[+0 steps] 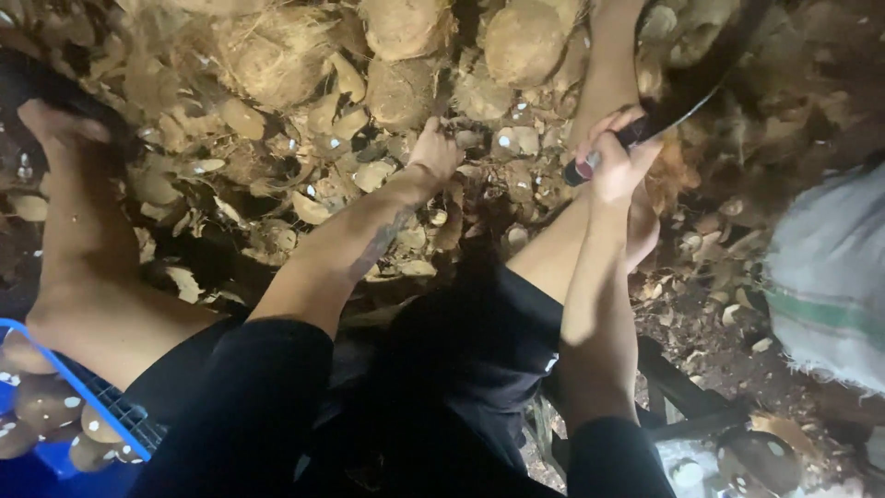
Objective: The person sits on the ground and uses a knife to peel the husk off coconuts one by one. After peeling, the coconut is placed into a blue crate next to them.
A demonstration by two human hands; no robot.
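Observation:
My left hand (433, 150) reaches down among coconut shell pieces (304, 203) on the ground, fingers touching the scraps below a husked coconut (402, 92); whether it grips one I cannot tell. My right hand (616, 157) is closed around the dark handle of a long curved blade (693, 88) that points up and to the right. More brown husked coconuts (524, 41) lie piled at the top. My bare legs straddle the heap, left foot (55, 124) at the far left.
A blue plastic crate (55, 369) with peeled coconuts sits at the lower left. A white woven sack (830, 277) stands at the right. Dark stool legs (682, 392) and a coconut (761, 461) lie at the lower right. Husk fibre covers the ground.

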